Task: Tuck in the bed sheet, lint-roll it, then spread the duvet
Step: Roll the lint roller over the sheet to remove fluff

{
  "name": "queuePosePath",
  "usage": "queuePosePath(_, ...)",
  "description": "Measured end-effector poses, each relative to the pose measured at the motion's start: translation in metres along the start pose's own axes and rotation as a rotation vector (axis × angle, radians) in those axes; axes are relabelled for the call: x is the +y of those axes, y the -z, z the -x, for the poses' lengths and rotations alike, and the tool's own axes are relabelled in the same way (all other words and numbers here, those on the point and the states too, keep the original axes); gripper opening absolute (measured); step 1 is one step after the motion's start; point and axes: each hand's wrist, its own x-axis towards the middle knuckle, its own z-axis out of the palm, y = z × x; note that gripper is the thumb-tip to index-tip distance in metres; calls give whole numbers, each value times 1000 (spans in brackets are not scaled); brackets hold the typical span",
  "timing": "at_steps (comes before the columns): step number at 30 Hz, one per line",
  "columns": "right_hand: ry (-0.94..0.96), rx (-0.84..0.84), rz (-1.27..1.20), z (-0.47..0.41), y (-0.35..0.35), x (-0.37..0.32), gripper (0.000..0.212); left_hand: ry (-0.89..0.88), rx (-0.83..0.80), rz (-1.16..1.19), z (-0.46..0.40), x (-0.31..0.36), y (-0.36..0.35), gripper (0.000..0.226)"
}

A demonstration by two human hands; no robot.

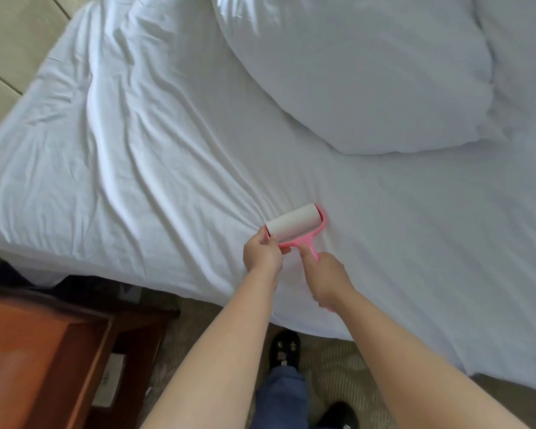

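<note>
Both hands, left hand (262, 253) and right hand (330, 278), grip lint roller (294, 227) near sheet (167, 181) edge.

My right hand (328, 278) grips the pink handle of the lint roller (294, 228) lying on the wrinkled white bed sheet (167, 168), my left hand (262, 253) pinches the roller's near end, and the duvet (369, 72) lies bunched farther up the bed.
</note>
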Motion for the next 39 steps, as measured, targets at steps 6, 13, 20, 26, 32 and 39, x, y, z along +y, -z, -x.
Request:
queuePosePath(6,55,89,-79,40,11,32,49,-39,-68,86,38,-27,-2,44)
queuePosePath(13,0,250,-267,72,41,64,52,-122,-231,35,82,-18,-43,45)
queuePosePath(20,-105,367,-336,83,84,107,50,-91,-436,-83,104,-25,-106,52)
queuePosePath(26,-227,362,-380,69,93,135,51,-120,-481,-228,97,-39,-145,32)
queuePosePath(32,-287,270,-438,35,117,110,55,-213,-423,-229,65,-27,-167,34)
queuePosePath(39,-306,272,-422,-30,145,82,53,-207,-404,-159,14,15,-204,39)
